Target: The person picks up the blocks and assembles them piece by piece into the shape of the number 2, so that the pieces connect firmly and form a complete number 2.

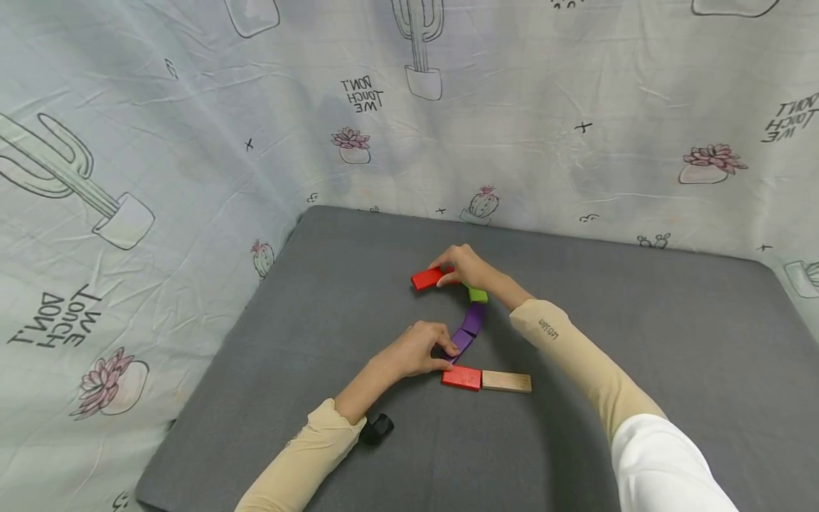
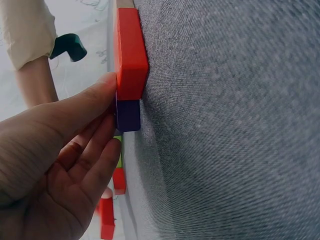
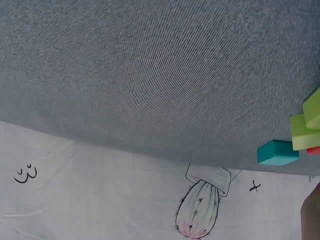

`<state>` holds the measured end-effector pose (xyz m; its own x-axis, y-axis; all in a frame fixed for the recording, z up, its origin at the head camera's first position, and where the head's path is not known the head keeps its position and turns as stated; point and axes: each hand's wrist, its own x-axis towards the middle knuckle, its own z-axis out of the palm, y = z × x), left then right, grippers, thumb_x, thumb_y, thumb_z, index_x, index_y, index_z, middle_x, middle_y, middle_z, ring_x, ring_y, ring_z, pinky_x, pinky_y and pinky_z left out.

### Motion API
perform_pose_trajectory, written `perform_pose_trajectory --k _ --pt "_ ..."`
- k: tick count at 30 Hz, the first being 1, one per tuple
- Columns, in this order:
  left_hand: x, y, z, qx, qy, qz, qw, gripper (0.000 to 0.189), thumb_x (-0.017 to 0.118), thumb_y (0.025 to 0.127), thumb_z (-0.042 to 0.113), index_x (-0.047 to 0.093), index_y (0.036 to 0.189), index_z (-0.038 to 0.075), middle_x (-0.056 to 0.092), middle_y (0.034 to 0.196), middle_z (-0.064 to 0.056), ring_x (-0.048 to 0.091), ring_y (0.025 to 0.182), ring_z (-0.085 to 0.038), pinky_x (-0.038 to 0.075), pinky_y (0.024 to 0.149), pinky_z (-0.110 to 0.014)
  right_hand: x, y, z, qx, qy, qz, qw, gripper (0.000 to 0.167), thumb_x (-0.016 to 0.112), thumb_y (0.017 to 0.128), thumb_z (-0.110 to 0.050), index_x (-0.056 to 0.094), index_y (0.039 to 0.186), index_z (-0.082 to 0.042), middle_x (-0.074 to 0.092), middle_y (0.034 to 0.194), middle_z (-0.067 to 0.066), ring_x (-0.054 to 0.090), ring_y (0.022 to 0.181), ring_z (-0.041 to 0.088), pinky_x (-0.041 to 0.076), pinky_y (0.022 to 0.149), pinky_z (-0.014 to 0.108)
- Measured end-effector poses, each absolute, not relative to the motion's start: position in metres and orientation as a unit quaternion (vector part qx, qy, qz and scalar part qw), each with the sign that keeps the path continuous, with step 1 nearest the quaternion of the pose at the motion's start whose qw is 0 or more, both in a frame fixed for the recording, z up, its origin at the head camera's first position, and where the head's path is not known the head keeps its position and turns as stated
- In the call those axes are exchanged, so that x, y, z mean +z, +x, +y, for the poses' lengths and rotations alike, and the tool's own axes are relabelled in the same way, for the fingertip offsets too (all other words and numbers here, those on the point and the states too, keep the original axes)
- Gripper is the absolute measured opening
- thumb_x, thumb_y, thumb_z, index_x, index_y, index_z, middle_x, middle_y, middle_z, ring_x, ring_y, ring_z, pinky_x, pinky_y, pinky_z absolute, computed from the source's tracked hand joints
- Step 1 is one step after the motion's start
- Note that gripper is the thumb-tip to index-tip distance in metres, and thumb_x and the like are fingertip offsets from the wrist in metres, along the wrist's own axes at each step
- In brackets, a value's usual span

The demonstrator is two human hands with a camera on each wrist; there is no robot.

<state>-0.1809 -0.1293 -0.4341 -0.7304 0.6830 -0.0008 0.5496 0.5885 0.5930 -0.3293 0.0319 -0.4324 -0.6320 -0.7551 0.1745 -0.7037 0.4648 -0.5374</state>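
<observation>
A curved row of wooden blocks runs across the grey table. My left hand (image 1: 422,348) pinches the near purple block (image 1: 462,340) at its lower end, thumb beside the red block (image 1: 461,377). In the left wrist view, that purple block (image 2: 128,116) shows just behind the red block (image 2: 131,55). At the far end my right hand (image 1: 470,269) grips a red block (image 1: 426,279) between thumb and finger, with more red partly hidden under the hand. A green block (image 1: 478,294) and another purple block (image 1: 474,318) stand between the hands.
A plain wood block (image 1: 507,382) adjoins the near red block. The right wrist view shows a teal block (image 3: 278,153) and green blocks (image 3: 303,132) at its edge. A cactus-print cloth (image 1: 512,121) hangs behind the table (image 1: 358,249). A black device (image 1: 377,429) sits by the left wrist.
</observation>
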Motion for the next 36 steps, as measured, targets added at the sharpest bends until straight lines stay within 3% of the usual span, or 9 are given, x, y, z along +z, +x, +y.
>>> perform_pose_trajectory --k 4,10,22,36 --pt "-0.435 -0.181 -0.13 0.288 0.345 0.886 0.118 0.023 0.082 0.077 0.015 0.077 0.099 0.009 0.066 0.092 0.001 0.064 0.092 -0.014 0.05 0.082 -0.027 -0.437 -0.329 0.029 -0.271 -0.438 0.856 0.039 0.036 0.082 0.073 -0.013 0.073 0.104 0.002 0.071 0.1 0.015 0.062 0.096 0.03 0.048 0.076 0.04" --pt "-0.435 -0.181 -0.13 0.288 0.344 0.885 0.121 0.024 0.081 0.077 0.016 0.077 0.1 0.01 0.066 0.092 0.001 0.064 0.092 -0.013 0.05 0.082 -0.027 -0.438 -0.328 0.028 -0.26 -0.423 0.865 0.064 0.036 0.082 0.074 -0.013 0.073 0.106 0.0 0.071 0.103 0.013 0.056 0.103 0.032 0.044 0.09 0.044" --pt "-0.434 -0.181 -0.13 0.281 0.339 0.889 0.125 0.023 0.081 0.077 0.016 0.077 0.1 0.011 0.066 0.092 0.002 0.063 0.092 -0.012 0.05 0.083 -0.029 -0.443 -0.332 0.029 -0.242 -0.413 0.876 0.064 0.036 0.081 0.076 -0.015 0.073 0.108 0.0 0.071 0.103 0.013 0.052 0.109 0.035 0.04 0.095 0.05" --pt "-0.43 -0.179 -0.129 0.286 0.335 0.889 0.126 0.023 0.082 0.077 0.016 0.077 0.098 0.009 0.066 0.092 0.001 0.064 0.09 -0.012 0.05 0.083 -0.027 -0.445 -0.335 0.031 -0.257 -0.428 0.864 0.057 0.037 0.08 0.077 -0.013 0.071 0.109 0.003 0.07 0.103 0.018 0.061 0.1 0.033 0.049 0.086 0.045"
